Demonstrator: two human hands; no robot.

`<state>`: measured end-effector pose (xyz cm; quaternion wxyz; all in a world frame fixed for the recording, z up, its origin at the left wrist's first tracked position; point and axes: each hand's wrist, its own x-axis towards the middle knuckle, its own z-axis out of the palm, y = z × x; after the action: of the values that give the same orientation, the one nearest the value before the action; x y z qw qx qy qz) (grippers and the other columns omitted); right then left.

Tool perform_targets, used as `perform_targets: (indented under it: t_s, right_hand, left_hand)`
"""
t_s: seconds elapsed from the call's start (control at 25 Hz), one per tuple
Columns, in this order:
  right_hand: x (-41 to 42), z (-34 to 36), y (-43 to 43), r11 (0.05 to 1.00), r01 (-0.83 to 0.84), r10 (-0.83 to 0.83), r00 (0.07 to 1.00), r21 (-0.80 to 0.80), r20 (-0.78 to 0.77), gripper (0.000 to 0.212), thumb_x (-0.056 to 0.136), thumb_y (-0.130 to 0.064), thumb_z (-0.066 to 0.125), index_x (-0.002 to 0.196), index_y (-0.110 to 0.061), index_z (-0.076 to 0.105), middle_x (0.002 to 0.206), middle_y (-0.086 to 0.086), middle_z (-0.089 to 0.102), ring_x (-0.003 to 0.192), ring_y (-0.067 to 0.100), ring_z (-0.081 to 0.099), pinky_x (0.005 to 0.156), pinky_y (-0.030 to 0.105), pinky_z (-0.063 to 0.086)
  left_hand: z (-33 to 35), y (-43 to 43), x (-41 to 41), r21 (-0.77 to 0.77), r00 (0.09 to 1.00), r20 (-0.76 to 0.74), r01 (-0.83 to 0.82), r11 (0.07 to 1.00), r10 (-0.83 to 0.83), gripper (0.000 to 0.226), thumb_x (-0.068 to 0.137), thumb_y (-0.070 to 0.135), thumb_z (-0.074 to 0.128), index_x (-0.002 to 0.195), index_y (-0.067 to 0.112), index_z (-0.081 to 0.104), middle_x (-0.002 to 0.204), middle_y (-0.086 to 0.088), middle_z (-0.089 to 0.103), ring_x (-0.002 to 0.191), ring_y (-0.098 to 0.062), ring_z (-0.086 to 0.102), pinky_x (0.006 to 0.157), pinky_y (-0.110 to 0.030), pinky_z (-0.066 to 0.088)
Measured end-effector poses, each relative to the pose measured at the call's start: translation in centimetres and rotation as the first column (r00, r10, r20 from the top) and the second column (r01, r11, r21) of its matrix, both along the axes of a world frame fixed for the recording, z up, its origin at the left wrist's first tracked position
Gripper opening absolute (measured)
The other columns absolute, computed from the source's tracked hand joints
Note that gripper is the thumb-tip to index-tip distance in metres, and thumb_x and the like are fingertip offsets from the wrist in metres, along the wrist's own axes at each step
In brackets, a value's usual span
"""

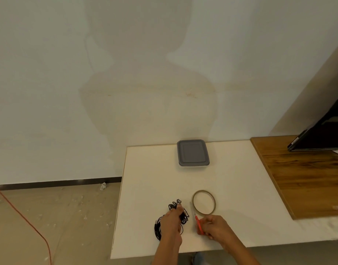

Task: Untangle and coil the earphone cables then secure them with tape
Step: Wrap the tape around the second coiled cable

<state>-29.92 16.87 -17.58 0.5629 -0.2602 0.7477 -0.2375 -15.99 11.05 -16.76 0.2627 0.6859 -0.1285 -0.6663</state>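
Here, black earphone cables point(172, 219) are lying bunched on the white desk point(149, 169), the left hand point(171, 223) pinching them. Right hand point(214, 226) is gripping orange-handled scissors point(199, 224). Tape roll point(204, 202) is sitting just beyond it; grey-lidded box point(192, 153) farther off.

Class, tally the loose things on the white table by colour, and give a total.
Black: 1, the earphone cables in a tangle under the left hand
Grey: 1, the lidded container
Brown: 1, the tape roll
Orange: 1, the scissors in the right hand
Total: 4
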Motion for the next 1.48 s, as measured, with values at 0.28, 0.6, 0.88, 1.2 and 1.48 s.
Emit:
perform_targets:
  t_s: [0.28,0.6,0.88,1.2,1.48]
  right_hand:
    - [2.9,0.5,0.7,0.923,-0.381,0.28,0.589,0.044,-0.758,0.018,0.098,-0.023,0.044,0.083,-0.021,0.055,0.089,-0.002,0.054,0.075,0.01,0.045,0.058,0.018,0.036]
    - [7.6,12.4,2.0,0.483,-0.268,-0.387,0.789,-0.834,-0.478,0.019,0.083,-0.021,0.056,0.092,-0.025,0.072,0.09,-0.01,0.06,0.078,0.002,0.057,0.066,0.009,0.046]
    - [8.3,17.2,1.7,0.581,-0.361,-0.218,0.795,-0.729,-0.566,0.016,0.089,-0.031,0.053,0.1,-0.033,0.064,0.1,-0.019,0.057,0.097,0.01,0.054,0.077,0.007,0.036]
    - [8.2,21.8,3.0,0.639,-0.163,-0.221,0.898,-0.752,-0.382,0.022,0.083,-0.031,0.069,0.077,-0.047,0.056,0.091,-0.023,0.06,0.092,0.009,0.059,0.078,0.028,0.051]
    - [8.3,23.8,4.0,0.688,0.041,-0.308,0.921,-0.725,-0.24,0.018,0.077,-0.026,0.076,0.078,-0.033,0.06,0.088,-0.018,0.06,0.086,0.004,0.055,0.079,0.026,0.045]
  left_hand:
    - [3.8,0.2,1.4,0.003,0.984,-0.161,-0.076,0.997,0.075,0.012,0.083,0.017,0.071,0.086,0.006,0.07,0.073,-0.008,0.063,0.057,-0.012,0.047,0.034,-0.014,0.025]
    - [11.8,1.0,3.0,-0.134,0.96,-0.276,-0.088,0.987,0.048,0.007,0.083,0.012,0.068,0.084,0.006,0.07,0.065,-0.003,0.067,0.066,-0.018,0.057,0.056,-0.027,0.036]
    - [17.9,3.4,3.9,-0.272,0.953,-0.302,-0.076,0.959,-0.01,0.015,0.088,0.017,0.065,0.094,0.008,0.074,0.081,-0.007,0.071,0.083,-0.022,0.065,0.071,-0.034,0.041]
    - [21.9,5.9,4.9,-0.3,0.946,-0.32,-0.051,0.953,-0.05,0.016,0.089,0.021,0.065,0.099,0.01,0.071,0.082,-0.005,0.065,0.074,-0.015,0.055,0.059,-0.026,0.036]
    - [23.0,7.3,5.2,-0.297,0.933,-0.341,0.01,0.955,-0.115,0.022,0.086,0.023,0.068,0.101,0.007,0.07,0.083,-0.008,0.069,0.068,-0.015,0.055,0.054,-0.025,0.036]
